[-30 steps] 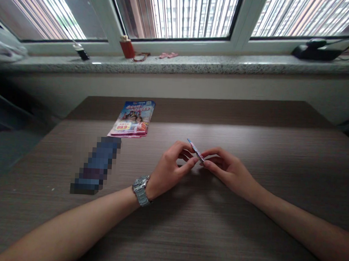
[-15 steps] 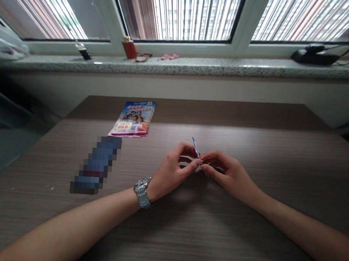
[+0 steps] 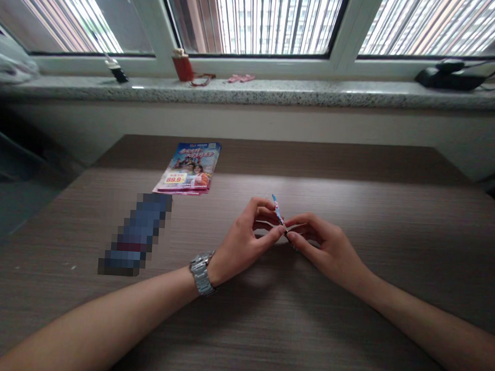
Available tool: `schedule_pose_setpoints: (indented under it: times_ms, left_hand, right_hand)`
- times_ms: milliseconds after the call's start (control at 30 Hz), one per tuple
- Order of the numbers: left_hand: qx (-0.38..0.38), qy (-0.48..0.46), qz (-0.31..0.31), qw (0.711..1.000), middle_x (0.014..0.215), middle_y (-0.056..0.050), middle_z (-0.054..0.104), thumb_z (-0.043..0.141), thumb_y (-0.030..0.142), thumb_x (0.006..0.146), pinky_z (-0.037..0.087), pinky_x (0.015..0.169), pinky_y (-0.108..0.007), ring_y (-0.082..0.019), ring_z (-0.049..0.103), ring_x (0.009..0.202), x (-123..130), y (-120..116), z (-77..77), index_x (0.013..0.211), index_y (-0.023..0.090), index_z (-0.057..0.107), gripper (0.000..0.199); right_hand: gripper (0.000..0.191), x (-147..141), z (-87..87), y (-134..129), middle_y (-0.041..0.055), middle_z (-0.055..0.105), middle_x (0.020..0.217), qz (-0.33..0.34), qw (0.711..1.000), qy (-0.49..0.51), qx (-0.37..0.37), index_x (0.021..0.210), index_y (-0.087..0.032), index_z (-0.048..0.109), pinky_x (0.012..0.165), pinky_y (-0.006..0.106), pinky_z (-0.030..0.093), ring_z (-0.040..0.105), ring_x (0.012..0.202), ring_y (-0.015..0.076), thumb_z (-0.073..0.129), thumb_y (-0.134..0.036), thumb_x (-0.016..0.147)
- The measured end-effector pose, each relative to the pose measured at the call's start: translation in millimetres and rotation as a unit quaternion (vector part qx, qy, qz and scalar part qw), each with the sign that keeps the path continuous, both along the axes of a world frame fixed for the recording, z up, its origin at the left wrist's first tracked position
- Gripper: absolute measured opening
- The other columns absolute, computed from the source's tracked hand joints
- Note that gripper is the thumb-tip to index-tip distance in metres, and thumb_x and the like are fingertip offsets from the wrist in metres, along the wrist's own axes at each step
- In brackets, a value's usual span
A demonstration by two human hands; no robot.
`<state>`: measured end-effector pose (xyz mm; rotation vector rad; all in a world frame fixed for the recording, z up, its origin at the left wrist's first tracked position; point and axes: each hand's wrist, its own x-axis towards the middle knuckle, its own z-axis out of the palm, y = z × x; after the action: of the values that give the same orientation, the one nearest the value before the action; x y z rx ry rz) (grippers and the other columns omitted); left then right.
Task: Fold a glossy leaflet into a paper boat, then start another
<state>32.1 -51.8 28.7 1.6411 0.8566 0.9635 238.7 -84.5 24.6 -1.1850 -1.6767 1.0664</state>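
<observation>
- Pinching a thin printed piece: left hand, fingers arched.
- Between both hands — the piece, edge-on, long axis steep, top tipped left.
- Equally near: right hand, pinching the lower end.
- Brown surface below; far right, a black device on the speckled windowsill.

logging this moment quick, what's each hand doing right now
Left hand: closed, pinching a thin multicoloured piece.
Right hand: closed, fingertips at the same piece's lower end.
</observation>
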Motion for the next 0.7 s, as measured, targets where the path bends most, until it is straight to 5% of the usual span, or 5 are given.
schedule_pose_setpoints:
  times_ms: [500,700]
  left_hand:
    - [0.011,0.010,-0.016,1.000,0.102,-0.003,0.066,0.068,0.017,0.090,0.059,0.090,-0.030,-0.015,0.069,0.097,0.5,-3.4,0.9,0.116,0.022,0.046,0.034]
    - [0.015,0.003,-0.028,0.999,0.108,-0.004,0.069,0.068,0.018,0.091,0.059,0.093,-0.029,-0.015,0.071,0.101,1.7,-5.1,2.8,0.118,0.023,0.048,0.034]
  right_hand:
    - [0.016,-1.8,4.8,-3.6,0.0038,0.076,0.097,-0.028,0.998,-0.037,0.045,0.106,-0.023,0.065,0.068,0.027,0.065,0.076,0.081,0.0175,0.063,-0.022,0.090]
    - [0.032,-6.0,7.1,-3.6,0.0042,0.076,0.097,-0.018,0.994,-0.074,0.082,0.117,-0.023,0.062,0.069,0.029,0.065,0.075,0.080,0.0178,0.062,-0.017,0.085]
